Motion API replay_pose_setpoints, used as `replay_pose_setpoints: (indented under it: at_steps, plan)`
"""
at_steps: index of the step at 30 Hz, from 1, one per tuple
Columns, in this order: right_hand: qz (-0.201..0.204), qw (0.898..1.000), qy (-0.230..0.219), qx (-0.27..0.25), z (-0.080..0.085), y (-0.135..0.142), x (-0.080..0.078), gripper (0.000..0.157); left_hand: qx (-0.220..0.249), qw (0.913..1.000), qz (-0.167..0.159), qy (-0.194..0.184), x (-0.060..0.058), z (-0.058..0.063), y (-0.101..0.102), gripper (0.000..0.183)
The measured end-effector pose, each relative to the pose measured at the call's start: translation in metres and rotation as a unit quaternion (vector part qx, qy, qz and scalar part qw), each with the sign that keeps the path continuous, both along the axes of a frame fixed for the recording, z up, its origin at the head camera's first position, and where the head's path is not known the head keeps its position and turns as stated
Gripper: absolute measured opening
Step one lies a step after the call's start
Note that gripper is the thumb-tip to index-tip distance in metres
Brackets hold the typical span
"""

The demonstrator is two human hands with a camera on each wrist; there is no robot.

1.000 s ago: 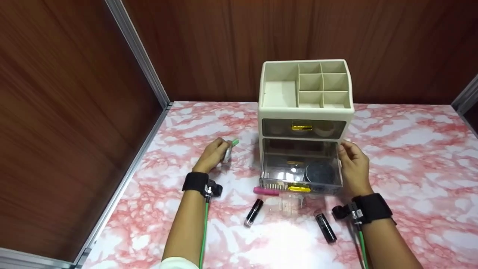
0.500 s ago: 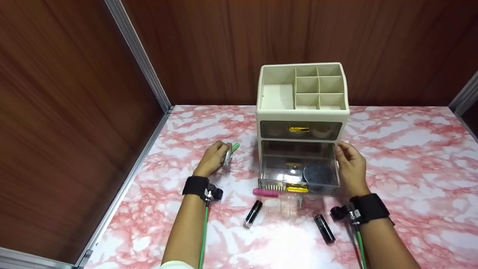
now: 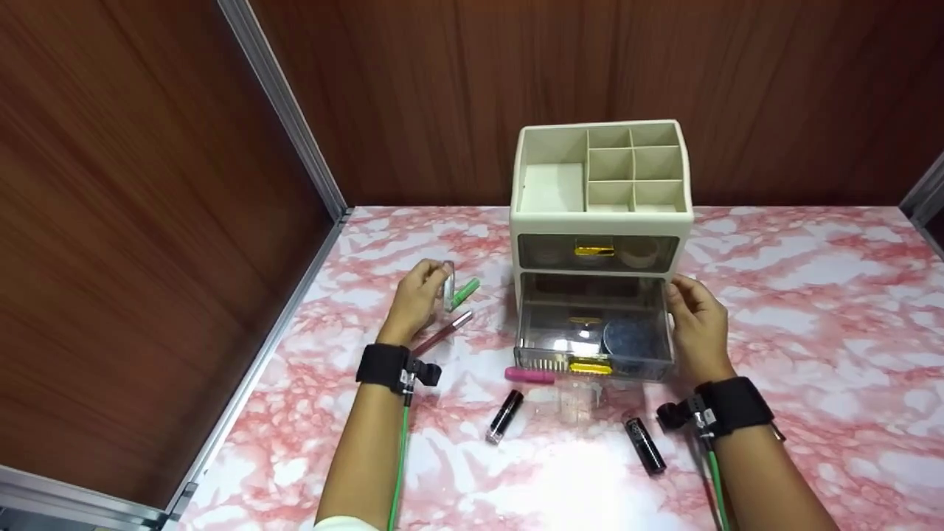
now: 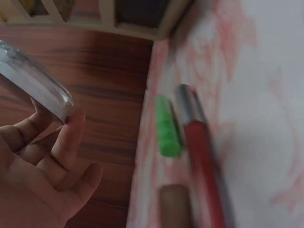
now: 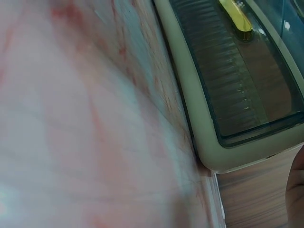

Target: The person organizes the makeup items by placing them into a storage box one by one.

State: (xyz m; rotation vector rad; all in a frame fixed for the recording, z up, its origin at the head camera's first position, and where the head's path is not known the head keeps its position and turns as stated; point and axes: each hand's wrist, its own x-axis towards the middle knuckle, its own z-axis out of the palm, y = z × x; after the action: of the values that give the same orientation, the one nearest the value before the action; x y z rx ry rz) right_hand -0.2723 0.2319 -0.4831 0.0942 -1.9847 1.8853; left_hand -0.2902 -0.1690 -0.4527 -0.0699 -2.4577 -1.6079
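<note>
My left hand [image 3: 417, 302] pinches a clear, flat case with rounded edges [image 4: 35, 83], tilted above the table in the left wrist view. Beside that hand lie a green tube [image 3: 464, 293] and a dark red tube with a silver end [image 3: 446, 330]. My right hand [image 3: 700, 324] touches the right side of a cream makeup organizer [image 3: 601, 223], its fingers loosely bent; in the right wrist view only a bit of it shows at the edge. The organizer's lower drawer [image 3: 549, 332] is pulled out, with a round dark item [image 3: 630, 338] inside.
In front of the drawer lies a pink comb [image 3: 529, 375], and near it a clear plastic piece [image 3: 579, 402]. Two black tubes, one left [image 3: 504, 417] and one right [image 3: 644, 445], rest nearer me. A wooden wall [image 3: 442, 103] stands behind the marbled table [image 3: 295, 442].
My left hand has lifted slightly and moved away from me with the clear case, uncovering the dark red tube and more of the green one. My right hand stays at the organizer's side.
</note>
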Motion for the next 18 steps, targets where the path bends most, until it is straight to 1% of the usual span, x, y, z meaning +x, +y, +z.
replay_pose_setpoints:
  at_steps: [1, 4, 7, 11, 13, 14, 16, 18]
  plan:
    - [0.001, 1.0, 0.001, 0.002, 0.004, -0.001, 0.002, 0.029, -0.004, 0.9999, -0.005, 0.012, 0.002, 0.006, 0.003, 0.033]
    - [0.005, 1.0, 0.004, 0.012, 0.012, -0.003, 0.009, 0.029, -0.038, 0.9976, -0.023, 0.053, 0.009, 0.024, 0.012, 0.033]
    - [0.013, 1.0, 0.001, 0.01, 0.014, -0.004, 0.011, 0.031, -0.069, 0.9924, -0.046, 0.091, 0.021, 0.044, 0.023, 0.035]
    - [0.023, 1.0, -0.004, 0.0, 0.014, -0.005, 0.01, 0.033, -0.092, 0.9838, -0.096, 0.12, 0.04, 0.067, 0.042, 0.041]
    - [0.023, 1.0, -0.004, -0.003, 0.014, -0.005, 0.01, 0.034, -0.119, 0.9755, -0.124, 0.137, 0.049, 0.076, 0.054, 0.045]
    - [0.022, 1.0, -0.003, -0.003, 0.014, -0.004, 0.01, 0.034, -0.14, 0.9694, -0.138, 0.147, 0.053, 0.08, 0.06, 0.047]
    - [0.021, 1.0, -0.004, -0.005, 0.014, -0.004, 0.01, 0.033, -0.186, 0.9551, -0.161, 0.165, 0.059, 0.086, 0.073, 0.051]
    - [0.021, 1.0, -0.004, -0.006, 0.014, -0.004, 0.01, 0.034, -0.233, 0.9383, -0.18, 0.182, 0.063, 0.09, 0.086, 0.052]
